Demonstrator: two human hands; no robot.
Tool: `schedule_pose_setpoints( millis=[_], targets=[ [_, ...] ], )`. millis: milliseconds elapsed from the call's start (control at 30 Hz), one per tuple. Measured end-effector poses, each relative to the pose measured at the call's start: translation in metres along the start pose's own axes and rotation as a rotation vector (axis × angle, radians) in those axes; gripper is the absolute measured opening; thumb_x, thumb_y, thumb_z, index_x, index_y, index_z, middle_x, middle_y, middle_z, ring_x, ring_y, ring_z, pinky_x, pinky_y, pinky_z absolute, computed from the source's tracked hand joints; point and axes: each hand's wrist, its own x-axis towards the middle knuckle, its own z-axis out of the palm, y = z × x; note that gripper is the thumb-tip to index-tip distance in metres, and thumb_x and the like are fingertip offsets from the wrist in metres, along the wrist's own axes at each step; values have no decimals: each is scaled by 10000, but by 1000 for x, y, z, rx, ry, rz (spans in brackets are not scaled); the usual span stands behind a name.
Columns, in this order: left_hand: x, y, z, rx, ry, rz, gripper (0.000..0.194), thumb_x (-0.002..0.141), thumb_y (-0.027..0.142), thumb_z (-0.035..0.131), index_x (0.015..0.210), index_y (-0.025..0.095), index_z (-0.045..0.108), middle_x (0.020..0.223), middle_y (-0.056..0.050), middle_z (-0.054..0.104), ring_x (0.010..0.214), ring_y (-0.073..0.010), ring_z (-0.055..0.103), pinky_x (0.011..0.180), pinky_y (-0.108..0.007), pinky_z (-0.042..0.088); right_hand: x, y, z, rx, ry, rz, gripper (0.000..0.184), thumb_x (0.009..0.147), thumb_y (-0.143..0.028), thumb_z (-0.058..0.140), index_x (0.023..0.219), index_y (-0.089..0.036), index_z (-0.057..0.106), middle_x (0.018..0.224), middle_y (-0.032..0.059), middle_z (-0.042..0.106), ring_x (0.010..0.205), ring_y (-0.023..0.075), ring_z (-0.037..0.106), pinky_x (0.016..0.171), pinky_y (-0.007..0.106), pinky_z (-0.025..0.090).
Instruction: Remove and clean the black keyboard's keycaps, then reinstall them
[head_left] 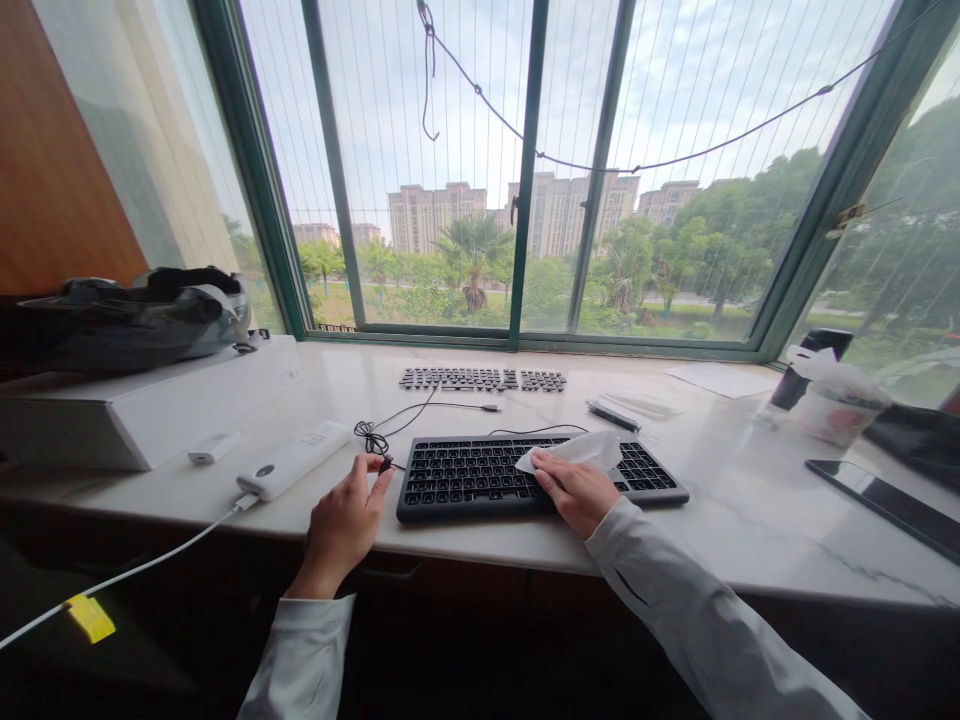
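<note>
A black keyboard (480,480) without its keycaps lies near the desk's front edge, rows of bare switches showing. My right hand (577,490) presses a white tissue (592,452) onto its right-centre part, fingers closed on the tissue. Left of the keyboard, my left hand (349,515) pinches a small black piece (386,464) between thumb and fingertips; its exact kind is unclear. Just beyond those fingertips lies a bundled black cable (369,432) with a plug (490,408). Behind the keyboard, the removed keycaps (457,379) are laid out in keyboard order.
On the left are a white power strip (296,462), a white adapter (216,448) and a white box (150,405). A dark slim tool (613,416) lies behind the keyboard. At the right are a phone (892,505), a plastic cup (836,405) and paper (720,378).
</note>
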Motion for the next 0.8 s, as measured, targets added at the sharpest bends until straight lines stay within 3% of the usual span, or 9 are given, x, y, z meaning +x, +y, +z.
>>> schedule_pose_setpoints(
  millis=[167, 333, 467, 567, 667, 733, 800],
  targets=[
    [0, 2, 0, -12, 42, -35, 293, 947, 460, 340, 1072, 244, 494, 1037, -42, 693, 899, -243, 652, 676, -299, 401, 13, -52, 12, 107, -79, -237, 507, 958, -360, 335, 1365, -103, 492, 1437, 94, 427, 1350, 194, 373, 1145, 349, 286],
    [0, 4, 1, -27, 52, -72, 277, 944, 426, 359, 1078, 229, 501, 1041, -54, 692, 893, -240, 650, 680, -298, 396, 31, -94, 28, 230, -105, -437, 457, 948, -343, 383, 1323, -139, 547, 1398, 80, 482, 1332, 187, 405, 1138, 341, 305],
    [1, 4, 2, -45, 58, -61, 274, 942, 420, 369, 1077, 219, 498, 1072, -62, 683, 923, -249, 646, 691, -300, 394, 50, -110, 35, 322, -101, -554, 396, 888, -155, 465, 1259, -152, 602, 1323, 77, 568, 1248, 176, 511, 1083, 293, 384],
    [0, 3, 2, -47, 56, -56, 275, 944, 422, 365, 1078, 221, 497, 1041, -59, 690, 915, -251, 647, 690, -304, 393, 60, -110, 32, 284, -11, -461, 426, 818, -108, 560, 1235, -169, 620, 1324, 82, 573, 1241, 193, 520, 1070, 306, 392],
    [0, 3, 2, -54, 64, -50, 261, 945, 418, 370, 1070, 227, 494, 1046, -51, 688, 909, -241, 649, 694, -304, 394, 62, -102, 30, 130, 91, -286, 507, 792, -375, 669, 1253, -173, 607, 1445, 137, 431, 1355, 292, 365, 1142, 475, 242],
    [0, 2, 3, -60, 73, -46, 255, 944, 419, 374, 1068, 229, 492, 1055, -48, 685, 917, -234, 647, 698, -302, 394, 60, -98, 29, 72, 49, -210, 636, 808, -521, 611, 1318, -146, 545, 1476, 190, 358, 1373, 327, 322, 1126, 527, 229],
    [0, 2, 4, -63, 78, -42, 253, 944, 421, 378, 1068, 233, 492, 1059, -44, 683, 924, -233, 645, 699, -300, 393, 59, -96, 30, 77, -35, -208, 572, 885, -467, 516, 1341, -122, 512, 1434, 204, 418, 1337, 304, 392, 1081, 481, 328]
  ],
)
